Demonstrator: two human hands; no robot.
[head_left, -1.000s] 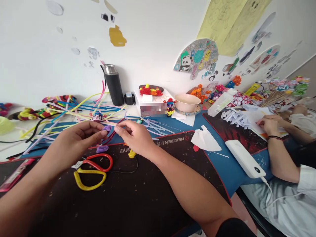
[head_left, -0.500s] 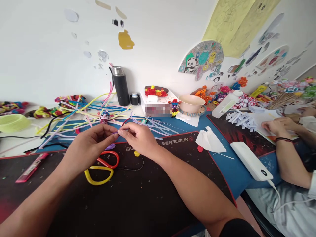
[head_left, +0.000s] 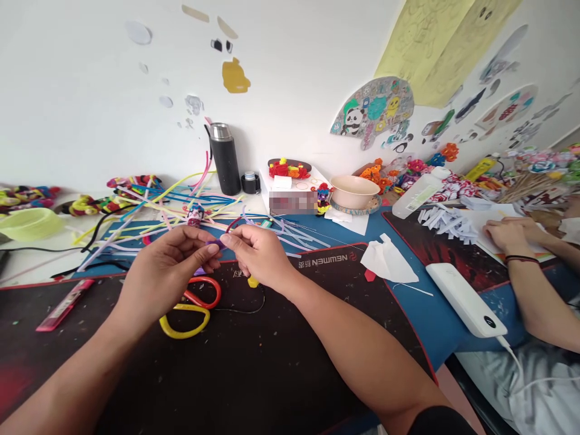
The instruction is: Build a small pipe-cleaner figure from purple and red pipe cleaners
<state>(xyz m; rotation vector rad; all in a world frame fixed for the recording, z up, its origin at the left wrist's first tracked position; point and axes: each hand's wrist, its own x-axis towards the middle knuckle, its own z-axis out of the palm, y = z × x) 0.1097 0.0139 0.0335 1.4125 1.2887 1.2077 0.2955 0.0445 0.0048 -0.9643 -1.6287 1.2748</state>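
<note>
A short piece of purple pipe cleaner is pinched between my two hands above the back of the black mat. My left hand grips it with thumb and forefinger, fingers curled. From the other side, the thumb and fingertips of my right hand close on the same piece. Scissors with one red and one yellow handle lie under my hands, their blades hidden. Another purple piece shows behind my left fingers. A small yellow piece rests below my right hand.
Loose pipe cleaners spread behind my hands, with a small figure among them. Farther back stand a black thermos and a beige bowl. A white power bank lies right, near another person's hands.
Both hands stay together on the purple pipe cleaner, and their fingers have shifted slightly, showing more purple between them. The whole view has moved a little, with objects appearing farther right.
</note>
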